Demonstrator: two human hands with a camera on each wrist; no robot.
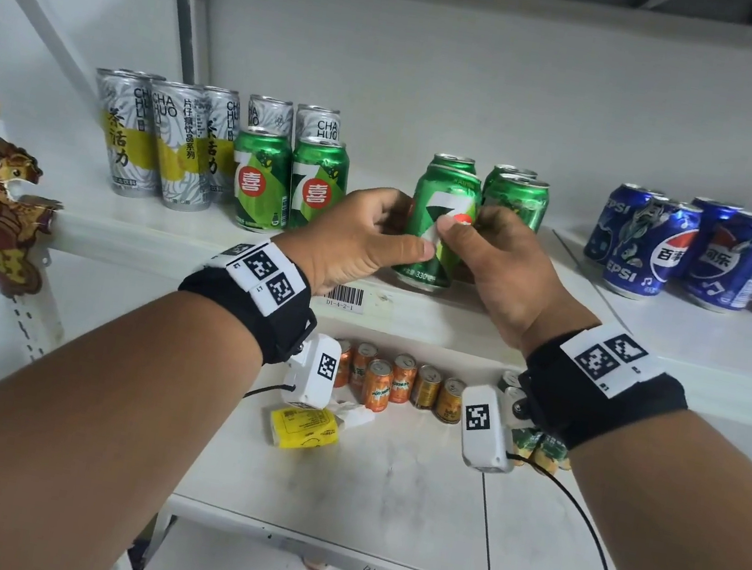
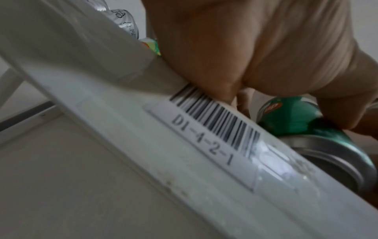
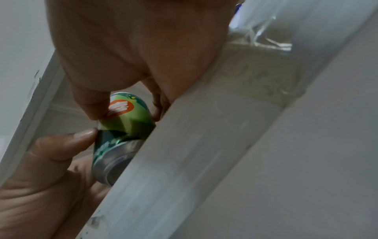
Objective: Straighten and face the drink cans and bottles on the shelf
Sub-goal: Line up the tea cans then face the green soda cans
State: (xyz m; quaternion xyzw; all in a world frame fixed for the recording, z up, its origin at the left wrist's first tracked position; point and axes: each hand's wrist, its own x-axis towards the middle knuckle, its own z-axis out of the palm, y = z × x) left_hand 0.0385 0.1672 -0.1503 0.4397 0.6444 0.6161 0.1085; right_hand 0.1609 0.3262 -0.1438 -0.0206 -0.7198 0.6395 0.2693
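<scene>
Green aluminium up front: a green 7-Up can (image 1: 441, 226) sits at the front edge of the white shelf (image 1: 166, 236), and both hands are on it. The left hand (image 1: 367, 234) grips it from the left, thumb laid across the lower front and fingers curled round the far side. The right hand (image 1: 499, 264) grips it from the right, thumb pressing the label just below the red dot. From the right wrist view the can's silver base shows above the shelf lip, so it looks tipped or lifted at the front, though I can't tell by how much.

Just behind this can stands another green one, and right of it two more green cans (image 1: 516, 198), one behind the other. Left of the held can, two 7-Up cans (image 1: 288, 186) stand upright, labels forward, with silver CHA HUO cans (image 1: 156, 139) behind and further left. Well to the right of it, blue Pepsi cans (image 1: 681, 252) stand in a cluster, labels turned various ways. Directly below the held can, on the shelf lip, is a barcode label (image 1: 343, 297) reading D1-4-2-1. On the lower shelf beneath are small orange cans (image 1: 392, 377) and a yellow packet (image 1: 304, 428).
</scene>
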